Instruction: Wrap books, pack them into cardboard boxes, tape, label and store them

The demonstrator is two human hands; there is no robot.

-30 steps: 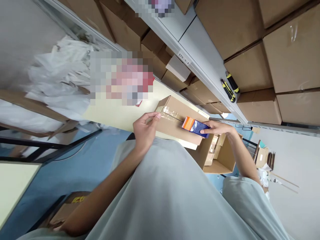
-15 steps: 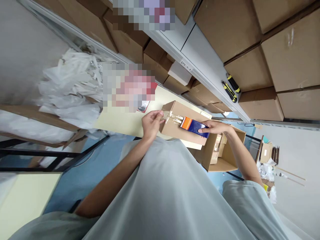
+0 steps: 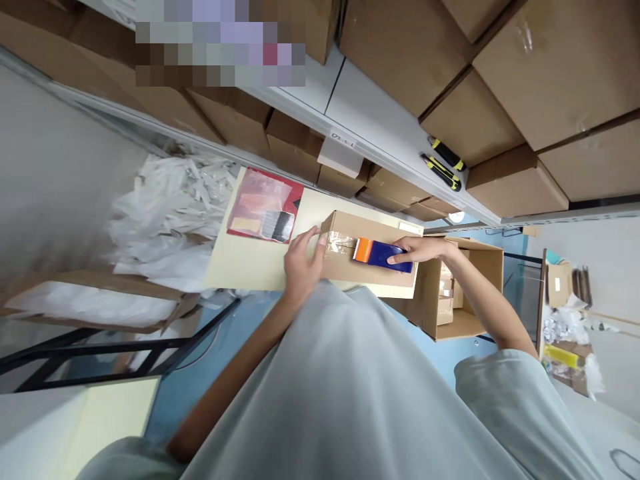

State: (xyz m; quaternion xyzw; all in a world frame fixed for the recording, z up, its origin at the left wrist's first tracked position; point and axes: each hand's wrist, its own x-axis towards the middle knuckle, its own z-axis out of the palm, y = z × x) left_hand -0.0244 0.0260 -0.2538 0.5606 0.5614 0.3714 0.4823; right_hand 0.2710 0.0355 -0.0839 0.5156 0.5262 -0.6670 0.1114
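Pale worktop [image 3: 250, 267]: the carton [image 3: 345, 273] is set near its right edge, left end touched by the spread left hand [image 3: 303, 263]. The tape dispenser [image 3: 383, 256] is grasped by the right hand [image 3: 415, 249]; the tape [image 3: 341, 245] should be kept taut.

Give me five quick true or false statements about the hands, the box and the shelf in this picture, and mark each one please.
1. The right hand holds a blue and orange tape dispenser. True.
2. The left hand grips a knife. False: it is at the left end of the taped cardboard box.
3. Clear tape shows on top of that box. True.
4. The big carton on the right is closed. False: it is open, with smaller boxes inside.
5. Two yellow and black knives lie on the grey shelf. True.
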